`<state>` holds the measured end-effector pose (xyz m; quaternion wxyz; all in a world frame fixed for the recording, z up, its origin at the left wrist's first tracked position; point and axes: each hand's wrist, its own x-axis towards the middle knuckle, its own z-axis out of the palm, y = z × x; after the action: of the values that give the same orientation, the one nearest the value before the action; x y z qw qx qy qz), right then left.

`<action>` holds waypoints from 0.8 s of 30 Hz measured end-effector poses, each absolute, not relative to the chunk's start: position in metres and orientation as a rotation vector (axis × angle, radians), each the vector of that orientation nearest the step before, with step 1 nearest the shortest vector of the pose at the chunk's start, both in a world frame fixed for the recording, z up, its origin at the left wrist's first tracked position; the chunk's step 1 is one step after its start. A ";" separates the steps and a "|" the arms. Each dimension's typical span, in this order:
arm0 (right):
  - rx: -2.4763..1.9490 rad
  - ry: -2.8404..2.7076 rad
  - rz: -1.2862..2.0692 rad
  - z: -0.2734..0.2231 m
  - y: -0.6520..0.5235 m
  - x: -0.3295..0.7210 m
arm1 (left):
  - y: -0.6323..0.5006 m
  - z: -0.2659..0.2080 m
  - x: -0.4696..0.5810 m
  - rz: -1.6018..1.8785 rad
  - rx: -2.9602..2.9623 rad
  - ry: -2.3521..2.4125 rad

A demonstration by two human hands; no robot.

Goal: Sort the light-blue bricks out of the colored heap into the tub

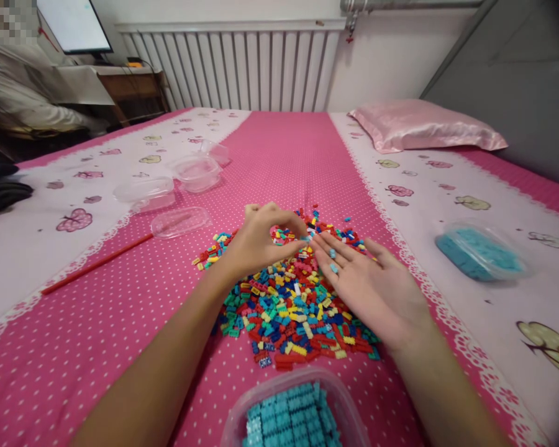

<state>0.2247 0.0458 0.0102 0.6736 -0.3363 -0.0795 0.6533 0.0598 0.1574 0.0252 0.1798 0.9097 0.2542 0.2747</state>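
My left hand [272, 236] is curled with thumb and index finger pinched together at the fingertips of my right hand. A small light-blue building brick [307, 239] shows at that pinch. My right hand [372, 285] lies palm up, fingers stretched out flat. Two light-blue bricks [334, 269] rest loose on its fingers. Beneath both hands spreads a heap of small building bricks [284, 310] in red, yellow, blue, green and white. Closest to me stands a clear plastic tub [235, 413] with rows of light-blue bricks [289, 417] packed inside.
To the right sits another clear tub [482, 248] of blue pieces. Clear containers [198, 171] and a lid [181, 221] lie at left, beside a red stick [97, 264]. A pink pillow [423, 127] rests at the back of the bed. A person [23, 87] sits far left.
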 end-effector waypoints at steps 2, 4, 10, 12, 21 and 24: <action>-0.688 -0.259 1.561 0.011 0.044 0.223 | 0.146 0.028 0.067 0.752 2.570 0.588; -0.619 -0.282 1.609 0.012 0.043 0.222 | 0.141 0.029 0.071 0.661 2.610 0.499; -0.655 -0.044 1.516 0.015 0.043 0.226 | 0.173 0.022 0.047 0.684 2.736 1.035; -0.652 -0.011 1.487 0.013 0.045 0.228 | 0.186 0.012 0.040 0.491 2.808 1.088; -0.701 -0.006 1.407 0.013 0.046 0.229 | 0.187 0.000 0.047 0.270 2.933 1.114; -0.719 -0.011 1.397 0.014 0.046 0.229 | 0.186 0.002 0.045 0.310 2.932 1.095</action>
<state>0.2287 0.0462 0.0137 0.7068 -0.3237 -0.0051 0.6290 0.0454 0.1861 0.0019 -0.0020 0.9322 0.3481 0.0986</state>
